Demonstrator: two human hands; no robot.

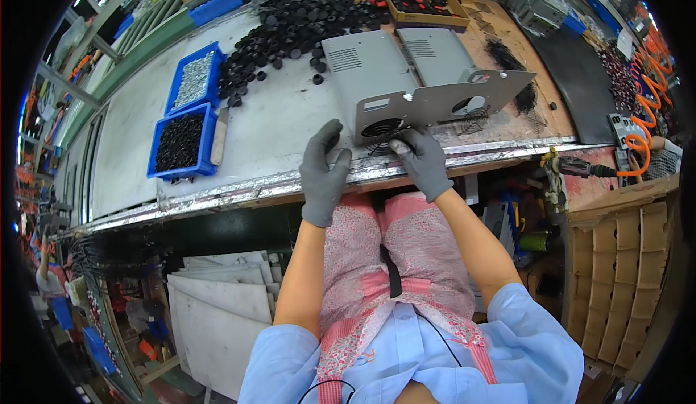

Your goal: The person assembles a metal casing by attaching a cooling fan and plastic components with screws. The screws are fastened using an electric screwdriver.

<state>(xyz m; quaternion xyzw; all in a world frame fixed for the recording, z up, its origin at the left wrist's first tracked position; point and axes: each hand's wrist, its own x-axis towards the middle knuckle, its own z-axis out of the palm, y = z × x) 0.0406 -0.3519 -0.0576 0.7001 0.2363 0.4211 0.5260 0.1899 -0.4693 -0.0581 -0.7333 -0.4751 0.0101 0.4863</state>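
My left hand (324, 175), in a grey glove, is raised at the table's front edge with fingers and thumb apart and nothing visible in it. To its right my right hand (423, 163), gloved too, has its fingers closed at the lower edge of a black wire fan guard (381, 128). The guard sits against the round opening of a bent grey metal panel (370, 59) with vent slots. Beside this panel stands a second grey panel (435, 54), with another wire guard (475, 120) by its round opening. The right fingertips are partly hidden.
Blue bins hold silvery small parts (193, 81) and black screws or similar parts (180, 141). Black round caps (290, 23) are heaped behind. A cardboard tray (428, 19) stands at the back. Black wires (504, 56) and a tool with an orange coiled hose (580, 167) are on the right.
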